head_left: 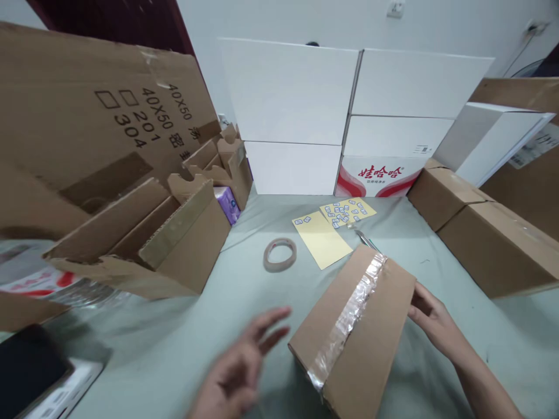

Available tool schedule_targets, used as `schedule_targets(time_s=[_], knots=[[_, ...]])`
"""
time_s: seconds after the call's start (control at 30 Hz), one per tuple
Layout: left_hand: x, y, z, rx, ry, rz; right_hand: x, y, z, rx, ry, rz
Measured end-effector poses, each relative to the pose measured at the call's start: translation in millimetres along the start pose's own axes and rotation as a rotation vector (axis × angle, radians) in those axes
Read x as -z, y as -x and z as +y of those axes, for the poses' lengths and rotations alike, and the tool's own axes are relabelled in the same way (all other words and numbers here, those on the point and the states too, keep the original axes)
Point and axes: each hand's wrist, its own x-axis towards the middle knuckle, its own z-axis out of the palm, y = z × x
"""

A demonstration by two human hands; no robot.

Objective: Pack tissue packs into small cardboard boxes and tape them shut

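Note:
A brown cardboard box (384, 314) is in front of me at the lower right, turned at an angle, with shiny clear tape along its top seam. My right hand (432, 320) grips its far right corner, the fingers partly hidden behind the side. To the left of the box, my left hand (242, 366) is held open with fingers apart, slightly blurred and touching nothing. Beyond it a roll of tape (280, 255) lies flat. Yellow sheets (322, 240) with small white labels lie behind the box. A slim metal tool (364, 237) pokes out past the box's far edge.
Open cardboard boxes (187, 238) stand on the left near a purple pack (227, 205). White panels (292, 93) wall off the back. Closed brown boxes (493, 233) line the right. A dark phone-like slab (32, 366) rests on a white box at the lower left.

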Motion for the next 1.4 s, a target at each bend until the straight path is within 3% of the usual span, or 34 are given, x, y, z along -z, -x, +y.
schedule_targets(time_s=[0.03, 0.1, 0.23, 0.3, 0.37, 0.43, 0.57, 0.7, 0.83, 0.97, 1.03, 1.17, 1.27, 1.4], knots=[[5.7, -20, 3, 0.025, -0.018, 0.145, 1, 1, 0, -0.012, 0.002, 0.000], [8.5, -74, -2, 0.096, -0.341, 0.230, 2, 3, 1, -0.028, 0.003, 0.007], [-18.1, -205, -52, 0.204, -0.580, 0.145, 1, 5, 5, -0.038, -0.006, 0.039], [-36.9, -258, -80, 0.250, -0.699, 0.117, -1, 7, 9, -0.045, 0.005, 0.056], [-51.9, -294, -102, 0.294, -0.803, 0.097, -2, 9, 12, -0.054, 0.023, 0.072], [-61.1, -314, -118, 0.337, -0.894, 0.089, -3, 10, 15, -0.061, 0.040, 0.080], [-69.3, -328, -142, 0.398, -1.037, 0.089, -2, 10, 18, -0.074, 0.080, 0.070], [-67.6, -331, -151, 0.374, -1.113, 0.061, 0, 12, 18, -0.067, 0.081, 0.069], [-38.1, -332, -141, 0.366, -1.123, 0.012, 2, 15, 20, -0.071, 0.076, 0.058], [7.4, -331, -126, 0.516, -1.120, -0.086, 4, 13, 23, -0.054, 0.085, 0.066], [21.0, -328, -123, 0.600, -1.108, -0.141, 3, 12, 25, -0.052, 0.092, 0.079], [24.7, -321, -122, 0.666, -1.019, -0.232, 5, 13, 26, -0.048, 0.118, 0.084], [24.6, -312, -119, 0.623, -0.905, -0.280, 25, 5, 22, -0.037, 0.155, 0.044], [33.5, -298, -111, 0.540, -0.744, -0.334, 54, -46, 4, 0.094, 0.101, 0.132]])
